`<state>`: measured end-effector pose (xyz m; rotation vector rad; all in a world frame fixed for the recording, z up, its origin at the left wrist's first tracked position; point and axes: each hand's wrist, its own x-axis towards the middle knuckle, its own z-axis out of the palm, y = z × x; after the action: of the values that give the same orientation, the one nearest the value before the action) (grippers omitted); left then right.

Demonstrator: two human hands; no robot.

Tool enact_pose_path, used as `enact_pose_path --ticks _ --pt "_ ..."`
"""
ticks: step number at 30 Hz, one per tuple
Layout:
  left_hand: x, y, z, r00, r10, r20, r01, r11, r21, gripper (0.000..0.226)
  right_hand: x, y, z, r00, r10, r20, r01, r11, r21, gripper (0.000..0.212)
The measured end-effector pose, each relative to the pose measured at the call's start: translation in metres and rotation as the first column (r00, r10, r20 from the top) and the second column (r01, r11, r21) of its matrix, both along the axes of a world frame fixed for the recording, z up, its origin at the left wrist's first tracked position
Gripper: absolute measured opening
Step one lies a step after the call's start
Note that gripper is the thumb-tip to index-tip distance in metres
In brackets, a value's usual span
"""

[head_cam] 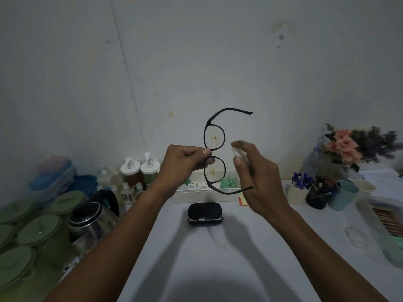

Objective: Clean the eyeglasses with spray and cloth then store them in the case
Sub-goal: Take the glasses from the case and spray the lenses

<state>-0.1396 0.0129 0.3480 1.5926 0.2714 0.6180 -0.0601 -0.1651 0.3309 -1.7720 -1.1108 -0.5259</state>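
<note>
Black-framed eyeglasses (214, 151) hang upright in the air, turned sideways, temples unfolded and pointing right. Yellowish smudges show on both lenses. My left hand (183, 164) pinches the frame at the bridge. My right hand (255, 175) sits just right of the lenses and holds a small clear spray bottle (239, 152), with a finger on its top; the bottle is blurred. A black glasses case (205, 214) lies open on the white table (218, 258) below the hands. No cloth can be made out for sure.
A steel kettle (91, 219) and green lidded jars (32, 232) crowd the left. A white organiser box (207, 192) and pump bottles (139, 168) line the back wall. Cups with pens (301, 190), a flower bouquet (353, 147) and a small clear lid (355, 236) stand on the right.
</note>
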Motion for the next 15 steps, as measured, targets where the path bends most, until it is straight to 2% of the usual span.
enact_pose_path --ticks 5,11,15 --pt "0.001 -0.004 0.001 1.0 -0.023 -0.021 0.024 1.0 0.016 0.019 0.01 0.007 0.024 0.998 -0.042 0.05 0.042 0.999 0.006 0.023" --pt "-0.002 -0.007 0.004 0.998 -0.053 -0.02 0.054 0.997 0.049 0.02 0.012 0.014 0.017 0.996 -0.057 0.069 0.057 0.998 0.001 0.016" --pt "-0.004 -0.007 0.007 0.998 -0.064 -0.023 0.065 0.996 0.064 0.02 0.01 0.015 0.014 0.996 -0.066 0.068 0.065 0.998 0.009 0.02"
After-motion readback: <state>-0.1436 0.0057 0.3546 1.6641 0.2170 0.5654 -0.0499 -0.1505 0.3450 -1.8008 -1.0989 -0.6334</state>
